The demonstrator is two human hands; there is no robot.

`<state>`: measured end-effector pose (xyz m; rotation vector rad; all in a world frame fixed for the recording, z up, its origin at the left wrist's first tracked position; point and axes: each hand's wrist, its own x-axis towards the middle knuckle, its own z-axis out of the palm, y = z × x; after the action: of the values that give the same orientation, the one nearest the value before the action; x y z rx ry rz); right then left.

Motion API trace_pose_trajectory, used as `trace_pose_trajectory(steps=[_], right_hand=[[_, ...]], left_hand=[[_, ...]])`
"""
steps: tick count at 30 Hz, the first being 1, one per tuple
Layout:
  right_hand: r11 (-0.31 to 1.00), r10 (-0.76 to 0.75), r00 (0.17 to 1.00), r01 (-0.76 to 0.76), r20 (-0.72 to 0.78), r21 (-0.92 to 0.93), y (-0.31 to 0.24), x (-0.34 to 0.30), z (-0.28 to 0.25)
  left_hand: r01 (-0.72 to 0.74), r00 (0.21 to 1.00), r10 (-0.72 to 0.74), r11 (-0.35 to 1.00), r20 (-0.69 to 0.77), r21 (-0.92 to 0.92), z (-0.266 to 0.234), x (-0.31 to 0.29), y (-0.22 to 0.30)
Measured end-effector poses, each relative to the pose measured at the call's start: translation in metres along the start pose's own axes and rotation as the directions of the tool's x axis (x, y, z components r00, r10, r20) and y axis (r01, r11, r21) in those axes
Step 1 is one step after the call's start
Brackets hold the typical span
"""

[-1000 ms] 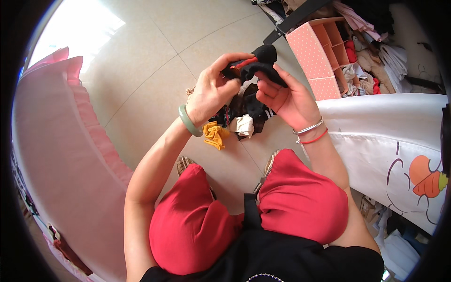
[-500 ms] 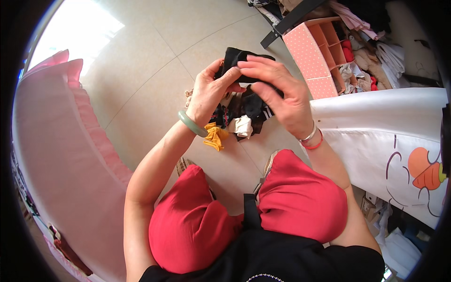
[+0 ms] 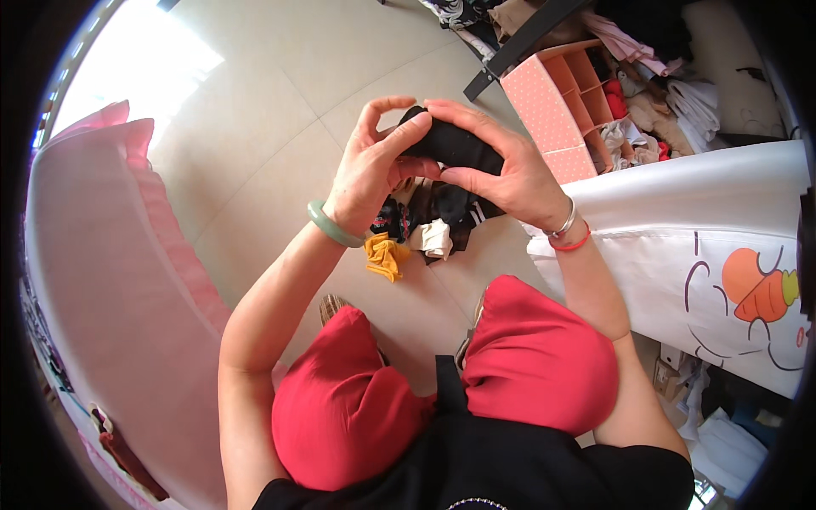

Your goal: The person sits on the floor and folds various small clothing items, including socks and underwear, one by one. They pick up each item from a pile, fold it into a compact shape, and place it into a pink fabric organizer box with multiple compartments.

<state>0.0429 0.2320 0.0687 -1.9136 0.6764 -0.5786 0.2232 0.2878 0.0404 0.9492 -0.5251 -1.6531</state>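
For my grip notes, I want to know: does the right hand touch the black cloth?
Touching. The head view shows the right hand cupped around the black cloth, lying along its upper edge.

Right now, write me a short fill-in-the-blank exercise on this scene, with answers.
1. The left hand and right hand hold a ____ piece of fabric.
2. The left-hand bangle is coloured ____.
3. The yellow cloth lies to the ____ of the white cloth.

Missing words: black; green; left.
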Motion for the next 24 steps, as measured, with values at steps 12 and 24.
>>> trace_pose_trajectory(steps=[12,24], right_hand=[[0.713,0.272,0.962,-0.192,-0.014,0.674,-0.018,-0.004,-0.039],[0.724,0.417,0.845,-0.088,-0.334,0.684,0.003,-0.033,-0.108]], left_hand=[[-0.169,0.951,0.116,0.972,0.288,0.166,0.035,0.015,0.029],[-0.407,0.876,0.029,0.578,0.481,0.707,0.102,0.120,0.024]])
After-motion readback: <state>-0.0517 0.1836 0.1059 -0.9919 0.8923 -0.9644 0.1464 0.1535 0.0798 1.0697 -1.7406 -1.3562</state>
